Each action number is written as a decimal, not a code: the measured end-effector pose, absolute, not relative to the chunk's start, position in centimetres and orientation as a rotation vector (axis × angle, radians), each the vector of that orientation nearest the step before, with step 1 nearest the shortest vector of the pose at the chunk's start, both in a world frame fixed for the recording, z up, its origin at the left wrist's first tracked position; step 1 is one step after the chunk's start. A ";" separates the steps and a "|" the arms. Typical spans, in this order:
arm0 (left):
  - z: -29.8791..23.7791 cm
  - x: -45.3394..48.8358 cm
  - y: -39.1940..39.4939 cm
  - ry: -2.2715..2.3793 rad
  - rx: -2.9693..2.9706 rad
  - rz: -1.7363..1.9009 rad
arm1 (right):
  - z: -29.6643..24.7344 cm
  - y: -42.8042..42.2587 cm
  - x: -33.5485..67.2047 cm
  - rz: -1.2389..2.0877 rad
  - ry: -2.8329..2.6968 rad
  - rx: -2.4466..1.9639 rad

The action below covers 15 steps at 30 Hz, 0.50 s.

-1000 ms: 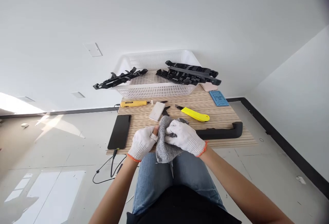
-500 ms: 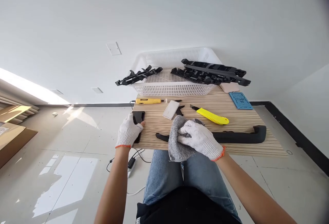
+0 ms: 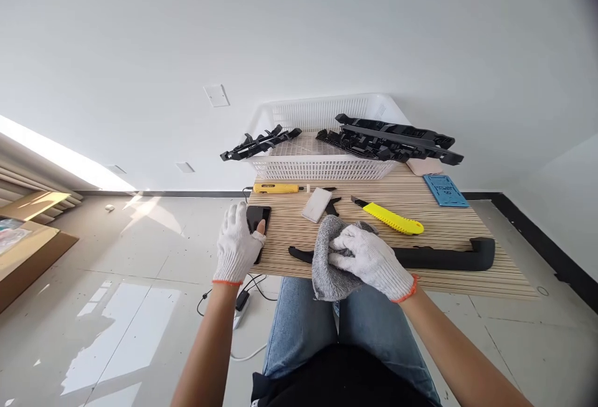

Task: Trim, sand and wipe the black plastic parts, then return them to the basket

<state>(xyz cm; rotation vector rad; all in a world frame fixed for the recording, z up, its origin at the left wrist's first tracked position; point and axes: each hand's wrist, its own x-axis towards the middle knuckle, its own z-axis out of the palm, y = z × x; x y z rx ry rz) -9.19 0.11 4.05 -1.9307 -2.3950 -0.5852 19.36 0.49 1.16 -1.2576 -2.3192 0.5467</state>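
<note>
My left hand (image 3: 237, 240), in a white knit glove with the thumb tip bare, is open beside a black phone (image 3: 258, 212) at the table's left edge. Its fingers are stretched out past the phone's left side, and the thumb lies over the screen. My right hand (image 3: 367, 254), gloved too, grips a bunched grey cloth (image 3: 326, 270) that hangs over the front edge. Under the cloth runs a long black plastic trim piece (image 3: 443, 258) with a hooked right end; its middle is hidden. Behind the cloth lies a yellow utility knife (image 3: 395, 217), blade out to the left.
A white plastic basket (image 3: 322, 167) with several black plastic parts (image 3: 397, 136) stands at the back. Before it lie a yellow corded pen-like tool (image 3: 276, 188), a whitish block (image 3: 317, 205) and a small black piece (image 3: 332, 207). A blue flat case (image 3: 446, 191) is at the right.
The fingers of my left hand have straightened and come off the phone's edge. My right hand stays on the cloth. The whole view has shifted slightly.
</note>
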 end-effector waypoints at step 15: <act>0.6 -5.8 -3.1 -2.137 -2.656 -0.714 | 1.3 0.6 19.2 0.545 -2.308 -1.229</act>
